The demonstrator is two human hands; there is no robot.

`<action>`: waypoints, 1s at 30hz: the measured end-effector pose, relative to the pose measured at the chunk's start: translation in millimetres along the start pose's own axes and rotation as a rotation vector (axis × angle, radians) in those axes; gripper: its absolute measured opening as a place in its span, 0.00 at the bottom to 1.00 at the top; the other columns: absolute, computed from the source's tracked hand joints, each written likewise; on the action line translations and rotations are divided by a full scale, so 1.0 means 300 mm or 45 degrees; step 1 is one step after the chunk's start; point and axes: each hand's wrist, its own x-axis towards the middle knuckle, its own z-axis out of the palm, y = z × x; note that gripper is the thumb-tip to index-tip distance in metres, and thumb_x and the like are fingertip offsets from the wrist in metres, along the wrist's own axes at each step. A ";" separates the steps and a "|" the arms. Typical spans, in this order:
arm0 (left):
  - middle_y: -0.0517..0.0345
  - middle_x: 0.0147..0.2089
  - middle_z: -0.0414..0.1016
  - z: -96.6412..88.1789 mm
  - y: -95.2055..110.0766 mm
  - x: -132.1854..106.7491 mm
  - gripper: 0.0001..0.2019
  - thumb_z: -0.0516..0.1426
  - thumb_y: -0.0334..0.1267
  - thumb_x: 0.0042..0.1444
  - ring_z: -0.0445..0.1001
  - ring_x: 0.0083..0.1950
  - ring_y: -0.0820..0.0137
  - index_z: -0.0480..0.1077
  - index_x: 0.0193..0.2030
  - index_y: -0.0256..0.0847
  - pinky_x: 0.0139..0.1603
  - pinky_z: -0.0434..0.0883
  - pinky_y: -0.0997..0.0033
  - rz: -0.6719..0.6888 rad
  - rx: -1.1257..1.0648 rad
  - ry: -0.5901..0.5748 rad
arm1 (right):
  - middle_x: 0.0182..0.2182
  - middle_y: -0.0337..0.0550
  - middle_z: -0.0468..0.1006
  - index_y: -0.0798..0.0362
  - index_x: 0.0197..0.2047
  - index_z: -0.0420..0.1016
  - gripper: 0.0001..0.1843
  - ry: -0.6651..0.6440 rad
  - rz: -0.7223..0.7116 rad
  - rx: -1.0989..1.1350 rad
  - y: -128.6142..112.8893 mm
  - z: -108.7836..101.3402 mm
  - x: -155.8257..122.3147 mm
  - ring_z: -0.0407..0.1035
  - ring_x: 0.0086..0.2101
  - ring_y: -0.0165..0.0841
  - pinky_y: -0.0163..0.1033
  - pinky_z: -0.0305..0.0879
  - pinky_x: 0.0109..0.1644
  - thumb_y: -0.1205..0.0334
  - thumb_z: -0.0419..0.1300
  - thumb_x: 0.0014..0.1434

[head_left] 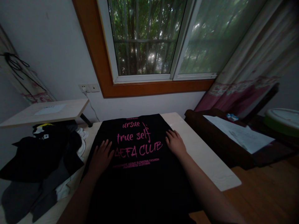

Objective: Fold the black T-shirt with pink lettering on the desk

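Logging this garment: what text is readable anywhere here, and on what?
Black garment, pink print:
"ursue", then an unclear mark
"true self"
"EFA CLUB", preceding letter unclear
"ABOUT ELEVATING FASHION", preceding word unclear
"AWARENESS CLOTHING"
Unreadable: garment's top line; label on clothes pile; shelf paper; right-side paper.

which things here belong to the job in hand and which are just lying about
In the job: black garment with pink lettering; left hand and right hand, both touching it; pale table beneath.

Lying about: clothes heap, untouched, possibly related; paper on the raised shelf; large white sheet at right.
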 end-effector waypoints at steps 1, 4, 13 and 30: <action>0.47 0.75 0.55 0.000 0.000 0.000 0.27 0.47 0.48 0.68 0.53 0.76 0.55 0.61 0.70 0.42 0.72 0.54 0.43 0.000 -0.003 0.003 | 0.61 0.55 0.71 0.59 0.61 0.74 0.24 0.000 -0.024 0.008 -0.012 -0.007 0.002 0.56 0.65 0.49 0.56 0.51 0.70 0.59 0.49 0.68; 0.47 0.75 0.54 0.002 -0.002 -0.001 0.27 0.46 0.48 0.68 0.52 0.76 0.56 0.61 0.70 0.41 0.72 0.53 0.43 -0.002 -0.006 0.004 | 0.61 0.51 0.73 0.55 0.62 0.74 0.23 -0.011 -0.131 0.041 -0.059 -0.031 0.013 0.55 0.65 0.47 0.54 0.51 0.70 0.62 0.50 0.67; 0.47 0.75 0.56 0.007 -0.004 0.001 0.27 0.45 0.48 0.68 0.53 0.75 0.55 0.61 0.70 0.41 0.72 0.53 0.43 0.001 0.005 0.007 | 0.57 0.50 0.72 0.46 0.67 0.68 0.25 -0.110 -0.223 0.037 -0.130 -0.068 0.030 0.63 0.53 0.47 0.50 0.63 0.59 0.55 0.51 0.69; 0.47 0.75 0.54 0.001 0.001 0.002 0.28 0.45 0.47 0.69 0.52 0.76 0.55 0.60 0.71 0.39 0.72 0.54 0.43 0.008 0.009 -0.004 | 0.57 0.49 0.71 0.44 0.64 0.72 0.22 -0.119 -0.206 0.046 -0.126 -0.069 0.026 0.62 0.52 0.48 0.50 0.64 0.56 0.54 0.51 0.69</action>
